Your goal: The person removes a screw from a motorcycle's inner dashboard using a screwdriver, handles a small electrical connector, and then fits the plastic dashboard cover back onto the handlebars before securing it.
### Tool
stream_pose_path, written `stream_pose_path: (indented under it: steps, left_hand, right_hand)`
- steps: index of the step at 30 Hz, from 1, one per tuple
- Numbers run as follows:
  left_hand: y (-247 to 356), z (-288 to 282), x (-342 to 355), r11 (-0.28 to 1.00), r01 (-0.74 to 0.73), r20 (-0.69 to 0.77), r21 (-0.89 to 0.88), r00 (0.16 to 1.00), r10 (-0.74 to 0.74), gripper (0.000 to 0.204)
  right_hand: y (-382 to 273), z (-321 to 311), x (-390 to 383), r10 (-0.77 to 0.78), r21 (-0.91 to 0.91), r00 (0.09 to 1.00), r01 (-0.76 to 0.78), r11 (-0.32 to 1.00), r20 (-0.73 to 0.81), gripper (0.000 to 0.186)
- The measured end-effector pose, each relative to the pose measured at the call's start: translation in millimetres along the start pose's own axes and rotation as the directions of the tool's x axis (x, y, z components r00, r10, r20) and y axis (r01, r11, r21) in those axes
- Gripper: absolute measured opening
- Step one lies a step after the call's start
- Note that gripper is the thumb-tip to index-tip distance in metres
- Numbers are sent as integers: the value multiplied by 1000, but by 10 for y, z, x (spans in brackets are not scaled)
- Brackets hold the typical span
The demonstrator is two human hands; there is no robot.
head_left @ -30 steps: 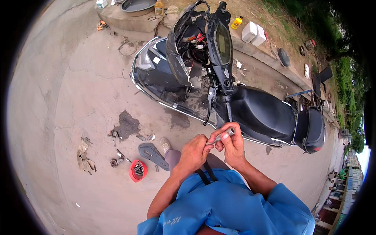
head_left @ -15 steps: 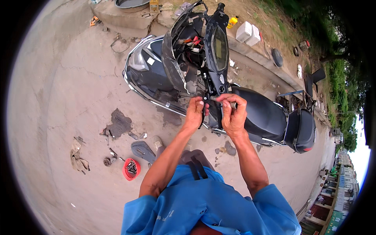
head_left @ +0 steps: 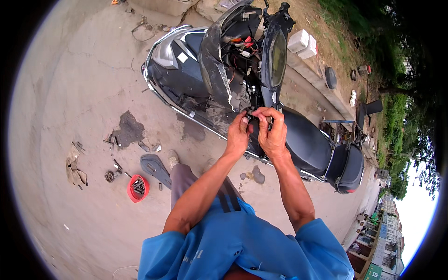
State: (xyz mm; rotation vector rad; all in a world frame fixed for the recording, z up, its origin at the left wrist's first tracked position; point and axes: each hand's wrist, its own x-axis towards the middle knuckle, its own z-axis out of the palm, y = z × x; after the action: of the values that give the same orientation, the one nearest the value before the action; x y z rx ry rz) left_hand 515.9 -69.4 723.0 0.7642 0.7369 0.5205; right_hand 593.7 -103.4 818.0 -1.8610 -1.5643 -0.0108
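Note:
A black motor scooter [head_left: 179, 63] stands across in front of me, its front cover loosened and coloured wires [head_left: 247, 44] bare behind it. At the near end of the handlebar, by the dark dash panel [head_left: 278, 58], both my hands meet. My left hand [head_left: 238, 135] is closed, thumb and fingers pinching the handlebar area around a small bright fitting. My right hand [head_left: 273, 135] is closed around a short round-handled tool, mostly hidden by the fingers, its tip side toward the left hand. The exact contact point is too small to make out.
On the ground to the left lie a red bowl of metal parts [head_left: 132, 193], a dark flat panel [head_left: 156, 169], a rag [head_left: 74, 165] and loose tools [head_left: 112, 175]. Beyond the scooter runs a concrete kerb [head_left: 322, 88] with white blocks [head_left: 302, 44]. The black seat [head_left: 305, 135] extends right.
The view has shifted, and the red bowl and rag appear farther left. My right hand has come closer to my left hand at the handlebar, its tool now more hidden.

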Motion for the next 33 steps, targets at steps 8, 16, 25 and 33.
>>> stream_pose_path:
  steps: [8, 16, 25, 33]
  left_hand:
    - [-7, 77, -16, 999, -22, -42, -39, 999, 21, 40]
    - [20, 35, -50, 999, 19, -53, -39, 998, -21, 37]
    - [-94, 49, -4, 997, 14, -44, -75, 999, -17, 38]
    - [-19, 56, -18, 999, 16, -66, -32, 998, -18, 38]
  right_hand:
    - [56, -1, -79, -73, -30, 997, 74, 997, 13, 23]
    - [-104, -179, -72, -154, 230, 963, 205, 951, -219, 13]
    - [108, -75, -67, -196, 66, 979, 200, 978, -51, 27]
    - [-66, -267, -24, -196, 108, 974, 208, 972, -113, 22]
